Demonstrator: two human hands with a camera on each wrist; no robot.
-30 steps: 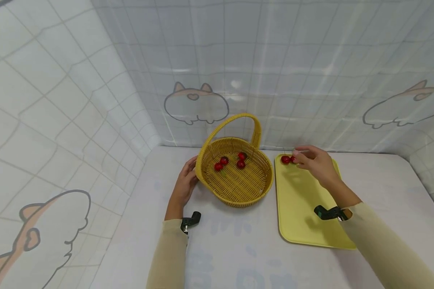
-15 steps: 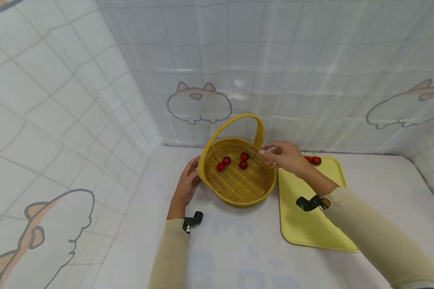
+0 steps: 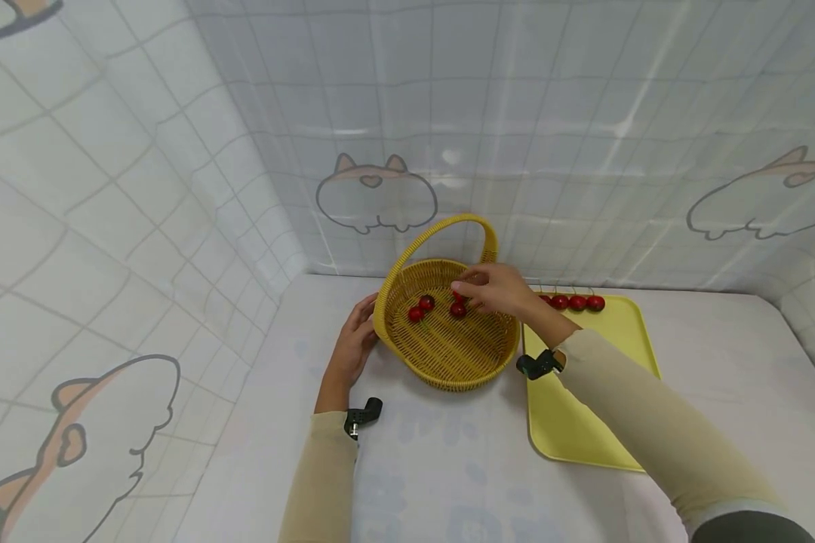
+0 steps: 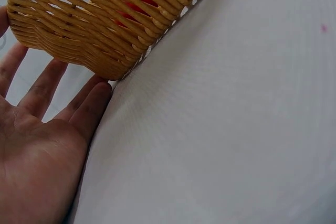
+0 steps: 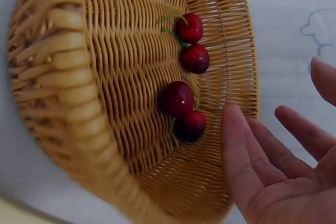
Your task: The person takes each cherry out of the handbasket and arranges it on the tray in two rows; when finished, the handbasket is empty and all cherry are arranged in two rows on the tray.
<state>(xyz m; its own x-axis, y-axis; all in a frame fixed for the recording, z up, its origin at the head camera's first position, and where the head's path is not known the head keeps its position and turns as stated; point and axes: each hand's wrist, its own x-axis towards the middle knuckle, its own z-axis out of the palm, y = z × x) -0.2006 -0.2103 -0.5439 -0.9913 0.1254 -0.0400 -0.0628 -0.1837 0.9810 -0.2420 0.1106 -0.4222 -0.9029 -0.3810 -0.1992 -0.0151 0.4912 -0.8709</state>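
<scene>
A yellow wicker basket [image 3: 452,377] with a tall arched handle [image 3: 407,251] stands left of the tray. In it lie several dark red cherries with green stems; one cherry [image 5: 176,99] shows plainly in the right wrist view. My left hand [image 3: 353,343] rests on the basket's left side, and in the left wrist view its stretched fingers [image 4: 44,87] touch the woven wall. Over the basket's back right part my right hand [image 3: 499,290] reaches in above the cherries. In the right wrist view its fingers [image 5: 239,156] are spread, with nothing between them.
A yellow tray [image 3: 577,422] lies right of the basket, partly under my right forearm. Along its far edge is a row of several cherries [image 3: 577,302]. The white tabletop [image 3: 435,467] meets a tiled-pattern back wall [image 3: 584,166] and a left wall.
My right hand has moved left from the cherries on the tray to above those in the basket. More of the tray's cherry row now shows. My left hand stays on the basket.
</scene>
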